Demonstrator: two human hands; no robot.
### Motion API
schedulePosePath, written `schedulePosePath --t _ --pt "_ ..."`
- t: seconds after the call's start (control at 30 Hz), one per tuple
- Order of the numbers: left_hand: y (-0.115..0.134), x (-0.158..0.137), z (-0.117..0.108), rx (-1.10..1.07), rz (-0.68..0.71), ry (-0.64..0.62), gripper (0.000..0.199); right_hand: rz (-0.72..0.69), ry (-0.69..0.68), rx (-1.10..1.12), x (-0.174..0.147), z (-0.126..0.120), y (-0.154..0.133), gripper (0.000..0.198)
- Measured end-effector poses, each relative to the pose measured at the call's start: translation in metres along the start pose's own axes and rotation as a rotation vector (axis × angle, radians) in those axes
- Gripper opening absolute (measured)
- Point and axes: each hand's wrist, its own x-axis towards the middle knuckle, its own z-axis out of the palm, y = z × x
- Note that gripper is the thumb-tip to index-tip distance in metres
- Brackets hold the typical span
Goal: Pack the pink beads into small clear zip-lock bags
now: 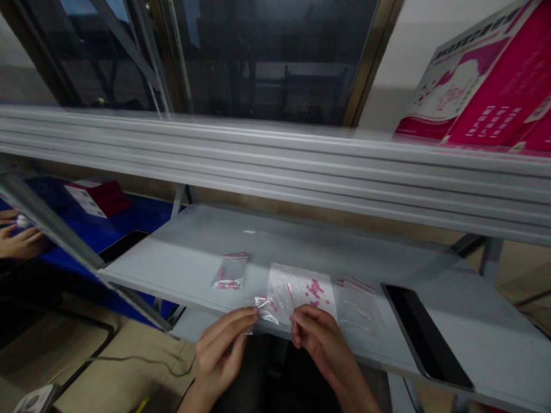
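A small clear zip bag (267,312) with a few pink round pieces in it stretches between my two hands over the front edge of the grey shelf. My left hand (227,343) pinches its left end between thumb and fingers. At the other end, my right hand (321,338) has thumb and finger closed near the red zip line. Behind them lies a white sheet of paper (279,274) bearing several loose pink pieces (315,288). Another zip bag (231,271), with pink pieces inside, rests flat to the left. Flat clear zip bags (357,307) lie right of the paper.
A dark phone-like slab (424,335) lies on the right of the shelf (189,241), another (123,245) at its left end. A metal beam (258,155) crosses above, bearing a pink box (482,86). At far left, a co-worker's hand (21,241) is near a blue table (148,217) with a red-and-white box (99,196).
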Motion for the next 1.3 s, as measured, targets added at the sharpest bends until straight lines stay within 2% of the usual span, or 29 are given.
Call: schedulePosePath --t 0.17,0.27,0.33,0.37,0.43,0.57,0.77,0.93,1.1,1.23,1.3 --pt "0.004 -0.009 -0.002 -0.202 -0.221 -0.038 0.025 0.079 -0.053 -0.159 -0.018 -0.009 0.002 0.041" --pt "0.011 -0.007 -0.002 -0.298 -0.416 0.037 0.028 0.126 -0.095 -0.174 -0.025 -0.007 0.008 0.043" --pt "0.02 0.0 -0.001 -0.299 -0.512 0.04 0.018 0.148 -0.135 -0.192 -0.028 -0.003 0.014 0.042" --pt "0.027 0.005 0.0 -0.287 -0.535 0.006 0.014 0.155 -0.149 -0.205 -0.029 -0.001 0.017 0.042" --pt "0.04 0.014 0.004 -0.278 -0.522 -0.125 0.023 0.143 -0.154 -0.222 -0.03 0.003 0.022 0.043" --pt "0.058 0.022 0.015 -0.261 -0.577 -0.317 0.025 0.044 -0.135 -0.251 -0.032 0.013 0.025 0.047" --pt "0.057 0.018 0.022 -0.434 -0.733 -0.469 0.034 -0.016 -0.215 -0.268 -0.04 0.018 0.02 0.045" --pt "0.057 0.017 0.02 -0.495 -0.705 -0.476 0.032 0.047 -0.265 -0.264 -0.043 0.016 0.019 0.048" --pt "0.061 0.021 0.016 -0.346 -0.573 -0.489 0.028 -0.083 -0.108 -0.49 -0.045 0.023 0.018 0.045" --pt "0.061 0.021 0.015 -0.096 -0.435 -0.339 0.027 -0.156 -0.039 -0.757 -0.048 0.03 0.015 0.027" --pt "0.061 0.02 0.014 0.007 -0.376 -0.237 0.027 -0.233 0.014 -0.847 -0.049 0.031 0.012 0.024"
